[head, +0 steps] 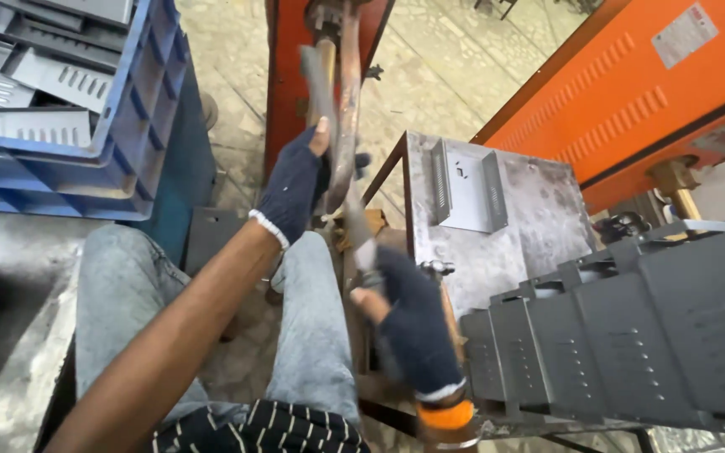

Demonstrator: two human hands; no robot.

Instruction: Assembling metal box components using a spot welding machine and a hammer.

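— So, from the head view, what do the hands have?

— Left hand [294,189], in a dark fingerless glove, has its fingers clamped on a blurred grey metal strip [319,84] raised beside the rusty machine arm [347,101]. Right hand [409,323] grips the strip's lower end [361,235].

— And nearby?

— A folded metal bracket [467,195] lies on the steel bench [539,226]; stacked grey louvred panels [631,335] sit to the right, and a blue crate [140,109] stands to the left.

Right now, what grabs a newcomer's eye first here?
Two gloved hands at centre: the left hand holds a blurred metal piece up against the copper arm of an orange machine, and the right hand grips something lower down. A row of grey slotted metal brackets fills the lower right, and a blue crate of similar parts sits top left.
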